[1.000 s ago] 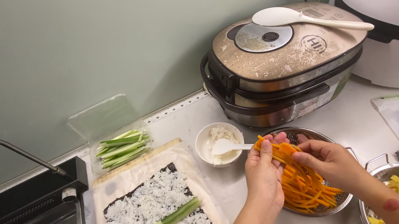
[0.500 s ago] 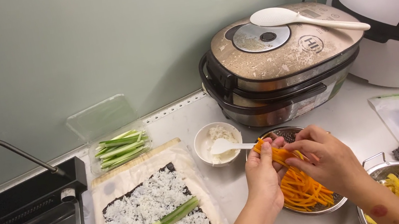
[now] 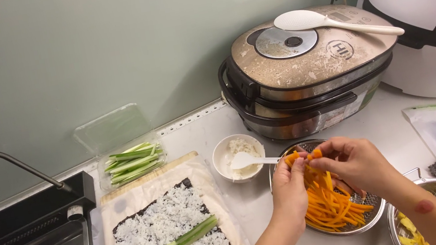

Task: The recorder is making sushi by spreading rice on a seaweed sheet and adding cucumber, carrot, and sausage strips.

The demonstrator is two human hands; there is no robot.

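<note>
Both hands pinch one bunch of carrot strips: left hand, right hand. Bunch sits just above the metal strainer bowl near the counter's front edge.

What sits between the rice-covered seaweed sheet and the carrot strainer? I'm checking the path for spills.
In the head view, a small white bowl with a white spoon stands between the rice-covered seaweed sheet and the carrot strainer.
</note>
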